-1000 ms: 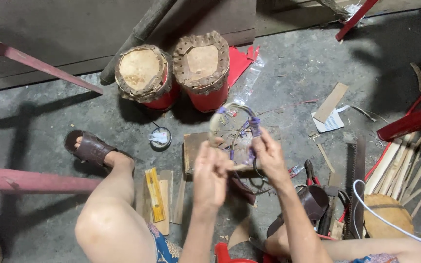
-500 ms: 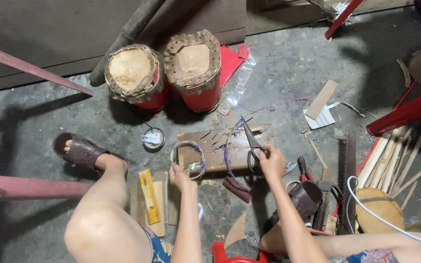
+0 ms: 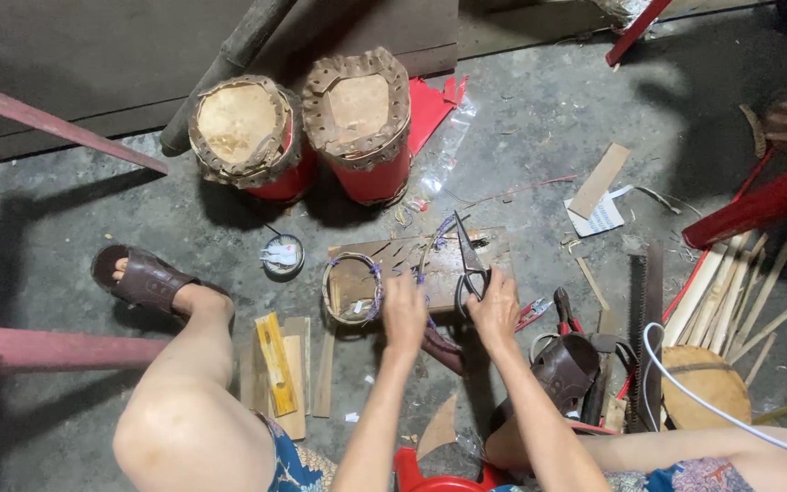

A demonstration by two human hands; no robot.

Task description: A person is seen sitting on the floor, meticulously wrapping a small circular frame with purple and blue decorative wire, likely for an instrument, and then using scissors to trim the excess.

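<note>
Scissors (image 3: pixel 471 264) lie on a flat wooden board (image 3: pixel 494 251) on the concrete floor (image 3: pixel 66 210), blades pointing away from the person, handles toward the right hand (image 3: pixel 495 310). Right hand sits on the handles w/ fingers curled over them; I cannot tell if the fingers go through the loops. Left hand (image 3: pixel 404 310) rests on the board just beside it, fingers bent down and pinching a thin purple-wrapped wire (image 3: pixel 430 251) that curves up over the board. A small wire ring (image 3: pixel 352 287) wrapped in the same purple lies at the left edge of the board, near the left hand.

Behind the board stand two red drums (image 3: pixel 321 128) w/ rawhide tops, touching each other. A small round tin (image 3: pixel 281 255) is on the floor between the drums and the ring. Left foot wears a brown sandal (image 3: pixel 143 278). Yellow tool (image 3: pixel 275 363) lies on wood strips beside the left leg. A saw (image 3: pixel 644 310) and bamboo sticks (image 3: pixel 730 292) are at the right side, well apart from the hands.
</note>
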